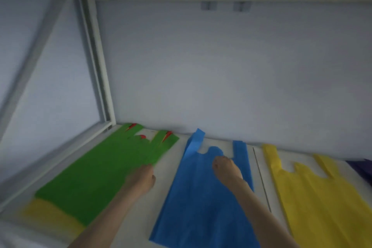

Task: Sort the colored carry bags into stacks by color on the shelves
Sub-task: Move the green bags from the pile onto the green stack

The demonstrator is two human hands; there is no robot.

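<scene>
A green carry bag (94, 171) lies flat on the white shelf (167, 169) at the left, with red slivers (168, 134) showing under its handles and a yellow piece (52, 217) sticking out under its near end. A blue bag (201, 203) lies in the middle and a yellow bag (322, 197) at the right. My left hand (144, 177) rests at the green bag's right edge, fingers curled. My right hand (226, 168) sits on the blue bag's upper part near its handles, fingers closed; whether it pinches the fabric is unclear.
The shelf's back wall (221, 66) rises just behind the bags. A white metal upright (98, 62) stands at the back left corner. A dark purple item (362, 167) peeks in at the far right. A seam (261, 179) runs across the shelf between the blue and yellow bags.
</scene>
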